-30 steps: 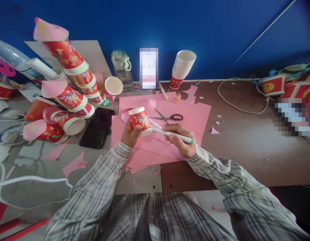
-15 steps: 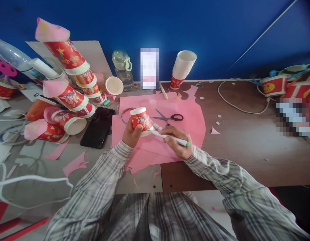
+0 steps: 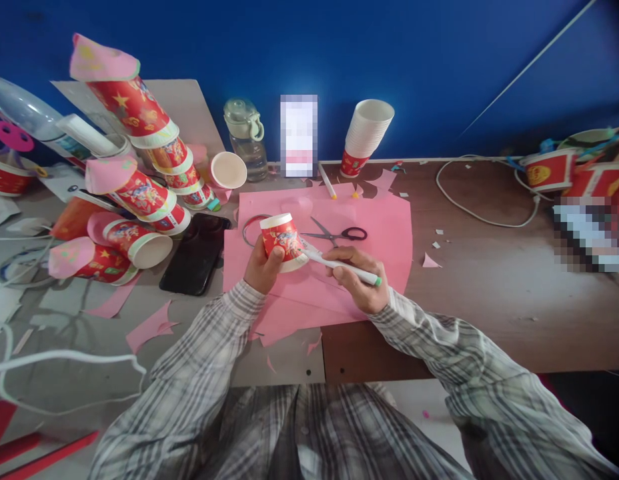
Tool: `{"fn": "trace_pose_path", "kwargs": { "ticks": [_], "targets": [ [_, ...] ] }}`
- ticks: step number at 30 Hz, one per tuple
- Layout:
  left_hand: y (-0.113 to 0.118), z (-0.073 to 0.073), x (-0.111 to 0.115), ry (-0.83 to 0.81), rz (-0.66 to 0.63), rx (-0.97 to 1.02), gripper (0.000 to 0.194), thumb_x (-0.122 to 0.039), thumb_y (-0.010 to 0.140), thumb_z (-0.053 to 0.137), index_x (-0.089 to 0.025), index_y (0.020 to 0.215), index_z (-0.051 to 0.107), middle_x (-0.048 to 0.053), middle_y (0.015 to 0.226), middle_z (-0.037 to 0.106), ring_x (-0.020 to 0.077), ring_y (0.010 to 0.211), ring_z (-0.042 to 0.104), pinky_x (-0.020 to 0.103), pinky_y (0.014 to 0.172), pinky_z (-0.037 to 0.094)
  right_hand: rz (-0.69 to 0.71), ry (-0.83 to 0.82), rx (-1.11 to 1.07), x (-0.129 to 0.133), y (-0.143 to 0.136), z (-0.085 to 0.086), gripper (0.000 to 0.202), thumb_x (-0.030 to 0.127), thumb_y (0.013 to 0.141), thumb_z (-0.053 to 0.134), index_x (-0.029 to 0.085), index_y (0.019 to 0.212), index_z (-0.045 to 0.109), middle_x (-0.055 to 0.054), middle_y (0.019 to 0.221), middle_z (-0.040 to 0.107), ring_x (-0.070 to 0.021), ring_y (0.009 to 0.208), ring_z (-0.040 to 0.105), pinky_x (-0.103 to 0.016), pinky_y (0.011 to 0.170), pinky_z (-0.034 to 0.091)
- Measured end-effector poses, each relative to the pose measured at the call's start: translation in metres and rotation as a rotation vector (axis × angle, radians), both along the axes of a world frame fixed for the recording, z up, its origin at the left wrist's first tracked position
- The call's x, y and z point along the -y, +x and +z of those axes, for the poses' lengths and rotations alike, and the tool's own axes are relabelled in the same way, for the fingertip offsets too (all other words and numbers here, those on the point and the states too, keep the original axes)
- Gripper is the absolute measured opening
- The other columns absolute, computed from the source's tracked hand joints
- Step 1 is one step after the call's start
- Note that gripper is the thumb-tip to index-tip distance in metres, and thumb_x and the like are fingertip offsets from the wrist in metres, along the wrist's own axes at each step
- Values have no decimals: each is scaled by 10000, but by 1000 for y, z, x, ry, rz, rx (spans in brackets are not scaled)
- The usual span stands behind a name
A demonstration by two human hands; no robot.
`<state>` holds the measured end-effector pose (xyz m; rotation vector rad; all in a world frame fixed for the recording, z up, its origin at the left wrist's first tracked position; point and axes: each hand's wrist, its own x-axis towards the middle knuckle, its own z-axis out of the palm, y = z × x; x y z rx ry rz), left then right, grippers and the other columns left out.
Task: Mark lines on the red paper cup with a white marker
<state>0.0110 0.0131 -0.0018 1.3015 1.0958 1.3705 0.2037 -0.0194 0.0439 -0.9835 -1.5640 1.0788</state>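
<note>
- Works at a table (image 3: 509, 300), grey toward nine o'clock and brown toward three, with pink paper (image 3: 309, 303) spread over the middle.
- Shows a tall cup tower (image 3: 149, 120) at ten o'clock, topped with a pink cap (image 3: 104, 61); nearer nine, a shorter cup tower (image 3: 142, 193) and two lying cups (image 3: 127, 240), capped likewise. Seems to count as done work.
- Has a stack of cups (image 3: 367, 133) at one o'clock, without caps and apparently unused.
- Grasps a red cup (image 3: 284, 243) in the left hand (image 3: 263, 270), tilted, near the dial's centre, above the pink paper. Looks only partly worked: no cap on top, any pen marks too small to make out.
- Pinches a white marker (image 3: 364, 274) in the right hand (image 3: 363, 290), green end toward four o'clock, tip toward ten, at the red cup's lower edge. Cannot tell whether touching.
- Includes scissors (image 3: 332, 237), ungripped on the paper, at three o'clock from the red cup.
- Includes paper scraps (image 3: 430, 261) around three and eight o'clock.
</note>
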Motion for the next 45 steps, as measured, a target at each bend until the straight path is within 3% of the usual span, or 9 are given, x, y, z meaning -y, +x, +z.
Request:
{"fn": "trace_pose_path", "kwargs": {
  "ticks": [5, 11, 22, 29, 32, 39, 42, 45],
  "targets": [
    [-1, -3, 0, 8, 3, -26, 645, -685, 685, 518, -122, 1000, 508, 86, 887, 616, 194, 800, 583, 340, 741, 485, 36, 36, 12, -1, -2, -1, 237, 294, 807, 513, 170, 984, 609, -49, 699, 619, -119, 502, 504, -234, 434, 412],
    [-2, -3, -1, 6, -8, -62, 656, -694, 680, 512, -120, 998, 512, 95, 918, 609, 207, 828, 576, 357, 765, 476, 31, 104, 54, -1, -4, -3, 244, 287, 815, 504, 164, 1000, 604, -79, 758, 639, -181, 668, 623, -300, 578, 513],
    [0, 5, 1, 17, -25, -48, 648, -685, 687, 516, -118, 1000, 509, 88, 888, 614, 189, 793, 579, 329, 721, 485, -45, 67, 49, -1, 2, -2, 213, 279, 791, 482, 162, 914, 611, -20, 600, 584, -122, 446, 474, -247, 408, 388],
    [-1, 2, 1, 5, -17, -62, 643, -684, 670, 539, -119, 977, 516, 83, 886, 606, 190, 800, 568, 336, 733, 472, 39, 123, 56, 0, -3, 0, 235, 267, 802, 490, 147, 969, 604, -62, 706, 625, -161, 595, 591, -277, 518, 481],
    [-1, 2, 0, 1, -19, -50, 651, -694, 668, 530, -124, 982, 515, 83, 888, 607, 193, 801, 570, 341, 732, 477, 13, 130, 64, 0, 0, 0, 214, 270, 805, 486, 155, 938, 609, -40, 651, 607, -139, 505, 540, -258, 456, 439],
    [-2, -2, 0, -22, -3, -30, 648, -678, 683, 529, -130, 1028, 512, 94, 944, 612, 209, 849, 576, 353, 774, 478, -17, 130, -80, -1, -4, -14, 324, 345, 858, 431, 201, 1128, 535, -80, 815, 650, -121, 466, 487, -297, 455, 448],
    [-2, -5, 0, -24, 5, -17, 624, -661, 700, 526, -142, 1046, 511, 94, 973, 612, 214, 881, 575, 363, 808, 476, -58, 152, -86, 0, -8, -22, 338, 360, 870, 418, 227, 1167, 506, -60, 780, 651, -115, 438, 453, -296, 447, 431],
    [-2, -5, 0, -16, 11, 4, 588, -644, 715, 524, -152, 1037, 518, 88, 974, 613, 209, 890, 575, 363, 826, 478, -131, 187, -5, 1, -10, -28, 309, 325, 858, 450, 228, 1146, 509, -53, 775, 644, -153, 538, 539, -325, 541, 483]
  ]
}}
